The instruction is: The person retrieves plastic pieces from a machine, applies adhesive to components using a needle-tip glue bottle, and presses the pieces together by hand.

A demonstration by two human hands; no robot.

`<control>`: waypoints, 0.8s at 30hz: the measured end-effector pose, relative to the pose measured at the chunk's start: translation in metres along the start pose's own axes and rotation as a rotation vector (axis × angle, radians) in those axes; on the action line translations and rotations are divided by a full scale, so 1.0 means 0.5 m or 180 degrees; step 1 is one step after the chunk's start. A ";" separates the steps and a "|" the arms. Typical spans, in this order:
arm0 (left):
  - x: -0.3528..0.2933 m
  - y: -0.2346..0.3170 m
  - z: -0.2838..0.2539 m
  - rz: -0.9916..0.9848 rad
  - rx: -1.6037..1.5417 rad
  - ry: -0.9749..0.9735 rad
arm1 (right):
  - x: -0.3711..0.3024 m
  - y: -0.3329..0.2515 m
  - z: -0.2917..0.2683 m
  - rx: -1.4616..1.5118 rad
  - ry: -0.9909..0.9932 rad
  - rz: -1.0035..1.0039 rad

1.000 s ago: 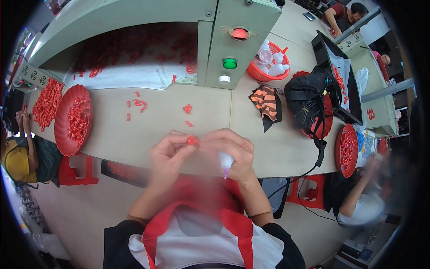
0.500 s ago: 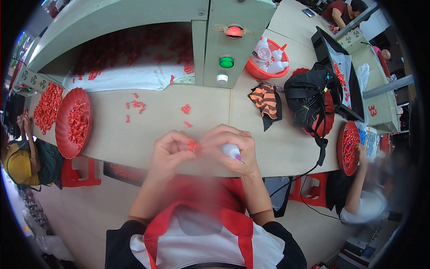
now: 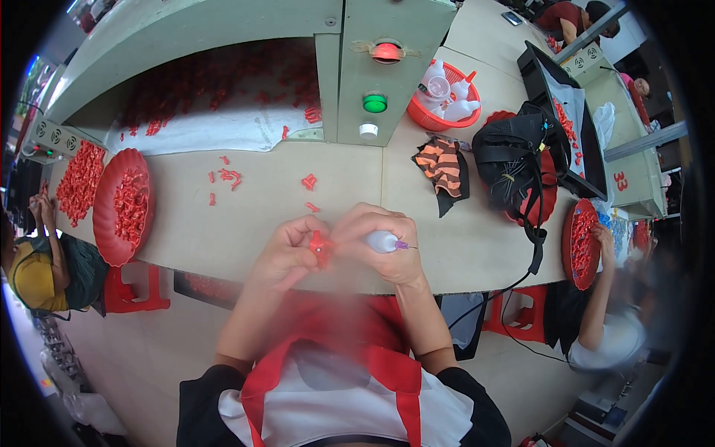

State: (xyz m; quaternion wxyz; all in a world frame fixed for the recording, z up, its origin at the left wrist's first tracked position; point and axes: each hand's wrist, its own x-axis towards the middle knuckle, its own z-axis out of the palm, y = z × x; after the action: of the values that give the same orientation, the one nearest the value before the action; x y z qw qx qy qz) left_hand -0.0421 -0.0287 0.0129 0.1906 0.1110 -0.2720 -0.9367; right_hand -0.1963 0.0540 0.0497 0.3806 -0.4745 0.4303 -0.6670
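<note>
Between the thumb and fingers of my left hand [image 3: 287, 249] is a small red plastic figure piece [image 3: 321, 249]. My right hand [image 3: 376, 220] is curled round a small translucent squeeze bottle [image 3: 381, 241] with a purple needle tip, which points right, away from the red piece. The right fingertips are close to the piece; blur hides whether they touch it. Beyond my hands on the table lie several loose red pieces [image 3: 309, 182]. A red scalloped tray [image 3: 148, 205] heaped with such pieces stands at the left.
Ahead stands a pale green machine [image 3: 356, 82] with an opening full of red pieces. To the right are a red basket [image 3: 423, 119] of bottles, a striped cloth [image 3: 443, 167] and a black bag [image 3: 514, 153] with a cable. Co-workers sit on both sides, one touching another red tray [image 3: 572, 246].
The red piece in my left hand has turned and shows more fully. The bottle has swung in my right hand, its tip going from down-right to nearly level rightward.
</note>
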 end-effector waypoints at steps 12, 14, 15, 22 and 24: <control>0.000 0.009 0.002 -0.0135 0.0048 0.0011 | -0.007 0.000 0.011 0.0109 0.0143 0.0016; -0.002 0.011 0.001 -0.0171 0.0043 0.0007 | -0.008 -0.003 0.011 0.0073 0.0129 0.0030; -0.002 0.012 0.001 -0.0207 0.0038 0.0003 | -0.009 -0.004 0.012 0.0037 0.0114 0.0043; -0.006 0.010 0.003 -0.0337 -0.0142 -0.0143 | -0.014 -0.003 0.011 0.0121 0.0097 0.0116; -0.004 0.004 0.000 -0.0260 -0.0244 -0.0163 | -0.014 0.000 0.008 0.0124 0.0025 0.0030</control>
State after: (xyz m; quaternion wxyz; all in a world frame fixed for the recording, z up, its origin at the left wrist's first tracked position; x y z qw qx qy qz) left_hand -0.0396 -0.0293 0.0143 0.1494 0.0906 -0.2359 -0.9559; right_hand -0.1906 0.0597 0.0481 0.3911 -0.4624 0.4210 -0.6753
